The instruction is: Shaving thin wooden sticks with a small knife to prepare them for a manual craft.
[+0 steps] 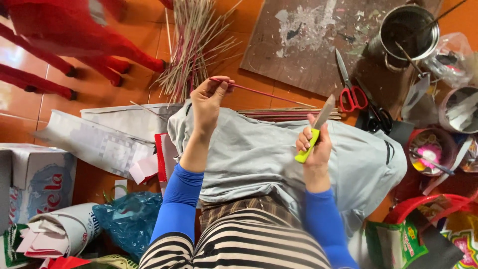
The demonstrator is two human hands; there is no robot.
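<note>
My left hand (209, 99) pinches the end of a thin red stick (264, 92) that runs to the right over my lap. My right hand (313, 144) grips a knife (317, 127) by its yellow-green handle, blade pointing up and away, a little below the stick and apart from it. Both hands are over a grey cloth (259, 154) spread across my knees. Blue sleeves cover my forearms.
A pile of thin bamboo sticks (194, 45) lies on the orange floor ahead. Red-handled scissors (351, 89) rest by a stained brown board (308, 40). A metal pot (408, 32), bowls, bags and paper scraps crowd the right; boxes and a red frame stand left.
</note>
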